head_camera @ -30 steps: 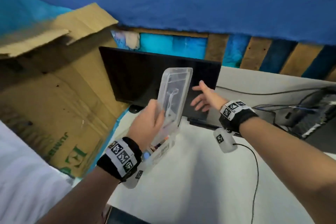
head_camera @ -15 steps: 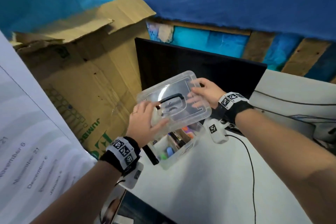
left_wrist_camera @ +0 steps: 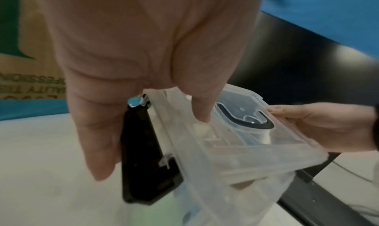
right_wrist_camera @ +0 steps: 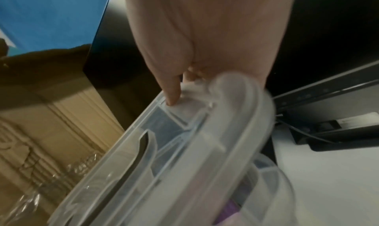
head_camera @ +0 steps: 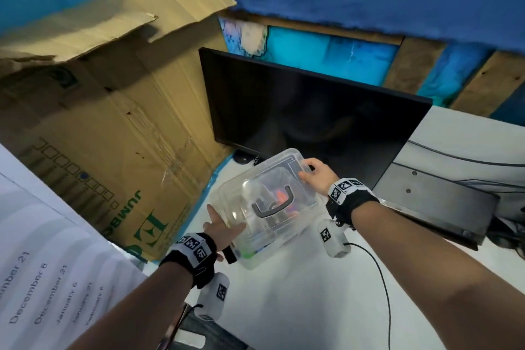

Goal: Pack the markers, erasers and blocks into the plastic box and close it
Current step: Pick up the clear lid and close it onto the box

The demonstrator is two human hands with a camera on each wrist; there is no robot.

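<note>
Since a moment ago we have lowered the lid (head_camera: pixel 272 193) onto the plastic box (head_camera: pixel 255 253), which sits near the monitor (head_camera: pixel 312 111). Our left hand (head_camera: pixel 218 229) and right hand (head_camera: pixel 318 176) pinch opposite lid edges. Uneven pressing could leave one side unlatched.

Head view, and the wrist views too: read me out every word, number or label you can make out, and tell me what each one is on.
"JUMBO", upside down, last letter half hidden: cardboard box.
"December 21", "December 6", "January 21", "January 6": white paper sheet; its other lines are cut off or blurred.
Mirrored print on the same box in the left wrist view: too blurred to read.
Square coded markers on the wristbands: patterns, no words.
Lid and box contents: no readable text.
</note>
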